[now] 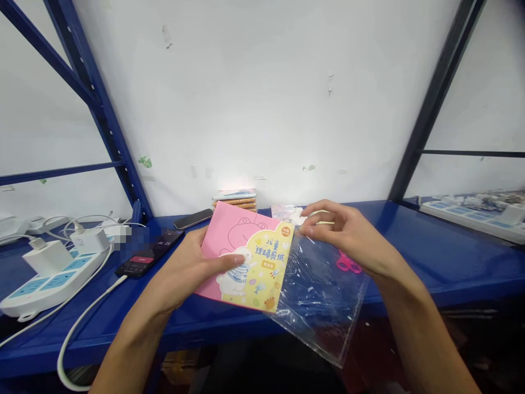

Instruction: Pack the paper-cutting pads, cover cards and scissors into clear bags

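Note:
My left hand (200,262) grips a pack of pink craft paper (221,230), thumb on its front and fingers hidden behind. A frog-like outline is printed on the pink sheet, and a yellow cover card (262,273) with a white bear lies across its right part. From the card's right side hangs a clear plastic sleeve (324,290), wrinkled and see-through. My right hand (344,230) pinches the sleeve's upper edge near the card's top right corner. Pink scissors (348,264) lie on the blue table behind the sleeve, their handles showing and the rest hard to make out.
A phone with a lit screen (150,254) and a white cable lies left, beside a white power strip (61,273) with plugged-in chargers. A dark phone-like object (192,219) and a stack of booklets (235,196) are near the wall. Blue shelf posts (102,120) frame the sides.

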Tool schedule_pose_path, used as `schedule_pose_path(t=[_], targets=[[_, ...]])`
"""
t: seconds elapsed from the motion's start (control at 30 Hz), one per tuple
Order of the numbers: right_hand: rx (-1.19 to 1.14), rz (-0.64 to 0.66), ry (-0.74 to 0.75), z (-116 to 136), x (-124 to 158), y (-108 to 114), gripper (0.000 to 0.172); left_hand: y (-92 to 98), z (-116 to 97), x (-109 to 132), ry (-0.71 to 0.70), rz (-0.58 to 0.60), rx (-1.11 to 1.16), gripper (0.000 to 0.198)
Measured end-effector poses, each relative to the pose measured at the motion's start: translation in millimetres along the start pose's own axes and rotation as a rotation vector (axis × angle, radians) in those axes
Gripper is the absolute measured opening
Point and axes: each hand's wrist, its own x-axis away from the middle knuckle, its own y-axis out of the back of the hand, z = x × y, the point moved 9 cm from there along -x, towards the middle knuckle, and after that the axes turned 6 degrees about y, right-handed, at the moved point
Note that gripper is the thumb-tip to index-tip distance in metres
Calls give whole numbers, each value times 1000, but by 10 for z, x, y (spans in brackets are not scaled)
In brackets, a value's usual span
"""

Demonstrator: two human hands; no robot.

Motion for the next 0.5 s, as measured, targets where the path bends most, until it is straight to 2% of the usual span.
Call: schedule_pose_path(t=[0.23,0.5], targets=[[-8,-8,45,15,-22,-12,26,-25,59,-39,17,71,57,56],[14,-3,70,8,-45,-31,24,-44,87,-47,52,97,77,62]])
